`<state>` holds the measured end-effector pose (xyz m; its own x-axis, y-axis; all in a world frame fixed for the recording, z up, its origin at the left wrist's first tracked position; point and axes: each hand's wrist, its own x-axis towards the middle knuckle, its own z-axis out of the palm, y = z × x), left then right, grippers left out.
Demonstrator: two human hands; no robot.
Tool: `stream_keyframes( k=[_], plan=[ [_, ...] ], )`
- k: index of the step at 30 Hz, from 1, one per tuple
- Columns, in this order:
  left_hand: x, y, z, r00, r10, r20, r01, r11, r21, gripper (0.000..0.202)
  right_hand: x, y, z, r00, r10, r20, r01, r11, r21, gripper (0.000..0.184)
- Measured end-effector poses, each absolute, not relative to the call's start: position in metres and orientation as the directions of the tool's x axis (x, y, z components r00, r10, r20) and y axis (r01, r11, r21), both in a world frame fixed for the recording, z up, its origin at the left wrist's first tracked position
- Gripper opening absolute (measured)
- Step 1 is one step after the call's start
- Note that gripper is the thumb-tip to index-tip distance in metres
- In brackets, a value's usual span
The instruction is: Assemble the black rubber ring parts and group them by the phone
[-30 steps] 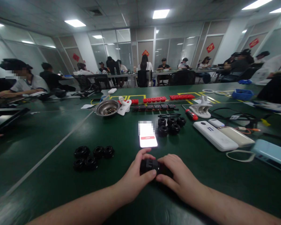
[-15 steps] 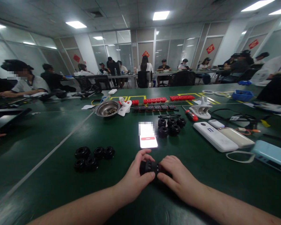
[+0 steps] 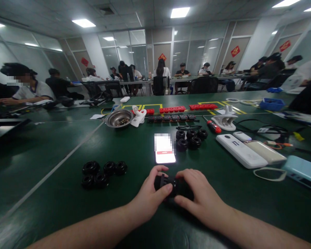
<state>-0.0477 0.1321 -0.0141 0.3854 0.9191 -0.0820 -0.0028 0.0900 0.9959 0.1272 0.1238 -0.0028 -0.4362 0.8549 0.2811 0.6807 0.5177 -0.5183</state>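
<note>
Near the table's front, my left hand (image 3: pixel 151 192) grips a black cylindrical part (image 3: pixel 166 181), thumb on the near side and fingers curled round the far side. Around the right end of that part is my right hand (image 3: pixel 200 193), its thumb and fingers a little apart with dark material between them. The exact kind of the part is hard to make out. To the left lie several black ring-shaped parts (image 3: pixel 101 179). A second cluster of black ring-shaped parts (image 3: pixel 194 141) sits beyond my right hand, beside a lit phone (image 3: pixel 165 158).
Farther back are a metal bowl (image 3: pixel 114 119) of small pieces, red trays (image 3: pixel 172 109) and a row of black blocks (image 3: pixel 172 118). On the right lie a screwdriver (image 3: pixel 214 127), a white power bank (image 3: pixel 239 150) and a light-blue device (image 3: pixel 304 169). Other people sit around.
My right hand has spread its fingers wider around the right end of the black part, showing more dark material between them. My left hand keeps its grip; the view has shifted slightly.
</note>
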Motion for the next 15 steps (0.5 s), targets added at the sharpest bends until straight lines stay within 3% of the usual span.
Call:
stream_keyframes(
  k=[2,4,8,12,15],
  plan=[
    [-0.048,0.1316,-0.0146,0.395,0.918,-0.044,-0.007,0.05,0.999,0.041,0.1269,0.1259,-0.003,-0.462,0.86,0.215,0.682,0.5,-0.533,0.018],
    [-0.0489,0.1314,-0.0149,0.412,0.911,-0.02,-0.008,0.026,1.0,0.048,0.1265,0.127,-0.0029,-0.493,0.848,0.193,0.671,0.512,-0.535,0.023],
    [-0.0506,0.1322,-0.0148,0.422,0.906,-0.026,-0.01,0.033,0.999,0.049,0.1266,0.1239,-0.0021,-0.482,0.832,0.274,0.639,0.548,-0.54,0.015],
    [-0.0492,0.1338,-0.0143,0.405,0.911,-0.074,0.036,0.065,0.997,0.038,0.1276,0.1201,-0.0029,-0.482,0.789,0.381,0.605,0.614,-0.506,0.03],
    [-0.0476,0.1337,-0.0123,0.394,0.913,-0.109,0.046,0.099,0.994,0.035,0.1275,0.1211,-0.0037,-0.464,0.817,0.342,0.635,0.577,-0.514,0.033]
  ],
)
